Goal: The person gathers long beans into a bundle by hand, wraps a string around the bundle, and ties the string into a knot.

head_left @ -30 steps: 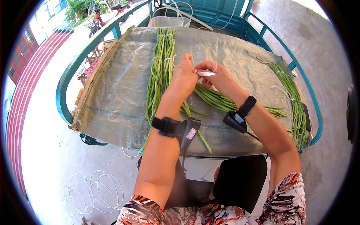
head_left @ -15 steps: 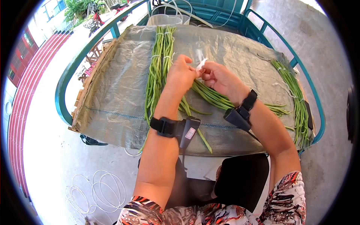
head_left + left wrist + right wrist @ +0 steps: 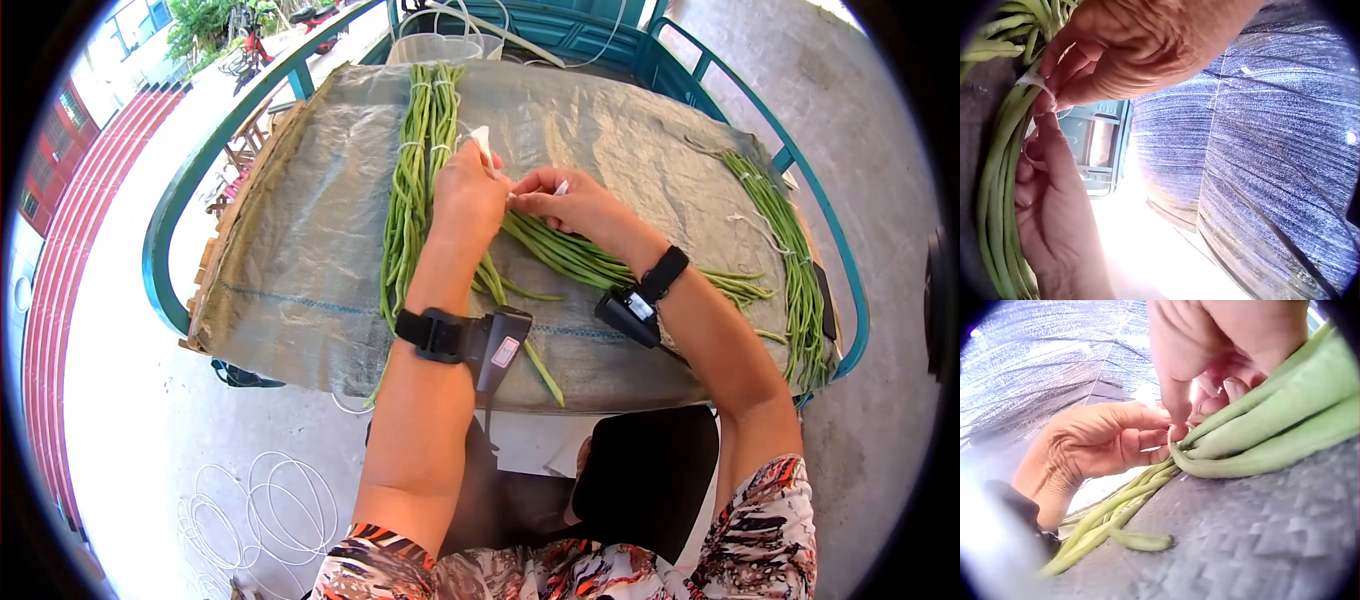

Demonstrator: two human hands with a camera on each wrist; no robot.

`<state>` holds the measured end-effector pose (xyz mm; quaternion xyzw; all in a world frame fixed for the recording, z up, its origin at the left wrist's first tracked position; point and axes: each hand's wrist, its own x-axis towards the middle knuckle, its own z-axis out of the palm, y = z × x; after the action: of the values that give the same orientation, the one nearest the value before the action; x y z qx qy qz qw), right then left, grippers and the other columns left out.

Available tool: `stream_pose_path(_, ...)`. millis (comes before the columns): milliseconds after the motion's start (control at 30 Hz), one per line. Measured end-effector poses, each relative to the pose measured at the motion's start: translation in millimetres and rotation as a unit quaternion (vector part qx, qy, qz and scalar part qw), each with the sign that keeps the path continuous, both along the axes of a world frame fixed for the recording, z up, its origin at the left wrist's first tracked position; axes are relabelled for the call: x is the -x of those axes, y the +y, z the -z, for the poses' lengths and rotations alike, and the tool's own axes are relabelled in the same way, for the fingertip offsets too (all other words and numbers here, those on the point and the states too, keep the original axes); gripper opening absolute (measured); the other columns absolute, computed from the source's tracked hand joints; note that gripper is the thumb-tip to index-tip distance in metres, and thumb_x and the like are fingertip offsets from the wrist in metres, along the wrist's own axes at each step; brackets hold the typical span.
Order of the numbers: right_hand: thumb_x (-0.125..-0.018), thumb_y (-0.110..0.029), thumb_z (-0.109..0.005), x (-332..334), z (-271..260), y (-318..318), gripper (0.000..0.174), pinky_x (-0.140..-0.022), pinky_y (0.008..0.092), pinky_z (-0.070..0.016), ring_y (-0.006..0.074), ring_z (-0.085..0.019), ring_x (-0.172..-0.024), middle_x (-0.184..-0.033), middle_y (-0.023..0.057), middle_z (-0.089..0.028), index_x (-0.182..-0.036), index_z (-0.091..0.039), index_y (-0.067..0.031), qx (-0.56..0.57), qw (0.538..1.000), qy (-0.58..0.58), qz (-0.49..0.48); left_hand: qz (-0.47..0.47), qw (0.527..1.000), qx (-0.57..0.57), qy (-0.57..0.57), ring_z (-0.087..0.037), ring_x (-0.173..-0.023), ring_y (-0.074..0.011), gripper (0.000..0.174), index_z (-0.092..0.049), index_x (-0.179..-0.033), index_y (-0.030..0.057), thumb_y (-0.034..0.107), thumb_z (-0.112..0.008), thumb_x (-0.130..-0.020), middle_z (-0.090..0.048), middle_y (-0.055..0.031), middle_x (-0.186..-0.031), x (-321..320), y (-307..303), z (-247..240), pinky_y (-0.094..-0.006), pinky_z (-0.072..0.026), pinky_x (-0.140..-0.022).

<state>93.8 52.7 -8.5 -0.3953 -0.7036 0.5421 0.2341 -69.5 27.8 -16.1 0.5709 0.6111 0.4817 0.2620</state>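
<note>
A loose bundle of long green beans [image 3: 570, 258] lies slantwise on the sheet under both hands. A thin white strip [image 3: 1041, 84] loops around this bundle in the left wrist view. My left hand [image 3: 470, 192] pinches the strip, and a white end of it sticks up beyond the fingers. My right hand [image 3: 582, 207] meets it fingertip to fingertip, pinching the strip from the other side. In the right wrist view the thumbs and fingers crowd over the loop [image 3: 1174, 439], hiding part of it.
Two tied bean bundles [image 3: 410, 190] lie left of the hands, and another bundle [image 3: 780, 250] lies at the right edge. The grey woven sheet [image 3: 310, 220] covers the cart bed, bounded by teal rails [image 3: 165, 240]. Clear plastic tubs [image 3: 440, 48] stand behind. Coiled white cord [image 3: 285, 500] lies on the ground.
The white strip's loose end has swung from between the hands to above my left hand. The left hand has shifted slightly left, and the fingers have kept working the strip over the bundle.
</note>
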Motion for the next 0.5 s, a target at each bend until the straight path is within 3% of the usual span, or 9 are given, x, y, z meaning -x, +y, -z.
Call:
stream_pose_path(167, -0.089, -0.020, -0.061, 0, 12, 4, 0.012, -0.052, 0.0167, -0.0316, 0.0016, -0.039, -0.057, -0.068, -0.0080, -0.049, -0.089, -0.060, -0.0081, -0.031, 0.999, 0.006, -0.004, -0.022, 1.000, 0.013, 0.013, -0.063, -0.064, -0.0176, 0.030, -0.057, -0.094, -0.0006, 0.003, -0.071, -0.068, -0.062, -0.0090, -0.073, -3, 2, 3, -0.0285, -0.0486, -0.058)
stream_pose_path(300, -0.090, -0.021, -0.060, 1, 13, 3, 0.014, -0.053, 0.0168, -0.0324, 0.0013, -0.040, -0.059, -0.070, -0.0081, -0.050, -0.089, -0.060, -0.0079, -0.033, 0.999, 0.010, 0.005, -0.094, 0.992, -0.050, 0.065, -0.063, -0.067, -0.0173, 0.031, -0.058, -0.095, -0.0004, 0.004, -0.072, -0.068, -0.062, -0.0095, -0.074, -3, 2, 4, -0.0295, -0.0491, -0.059)
stream_pose_path(400, -0.090, -0.021, -0.060, 2, 14, -1, 0.014, -0.054, 0.0167, -0.0331, 0.0008, -0.041, -0.061, -0.072, -0.0080, -0.051, -0.091, -0.060, -0.0078, -0.056, 0.998, 0.010, 0.019, -0.017, 1.000, 0.002, 0.016, -0.063, -0.070, -0.0183, 0.032, -0.058, -0.096, 0.0000, 0.004, -0.072, -0.067, -0.062, -0.0097, -0.077, -1, 1, 3, -0.0303, -0.0500, -0.061)
stream_pose_path(500, -0.090, -0.021, -0.060, 3, 12, -3, 0.014, -0.055, 0.0167, -0.0342, 0.0005, -0.043, -0.064, -0.075, -0.0076, -0.053, -0.093, -0.061, -0.0080, -0.056, 0.998, 0.000, 0.029, -0.068, 0.997, -0.025, 0.030, -0.063, -0.072, -0.0192, 0.031, -0.059, -0.095, 0.0000, 0.004, -0.072, -0.067, -0.063, -0.0105, -0.080, -3, -2, -2, -0.0304, -0.0506, -0.063)
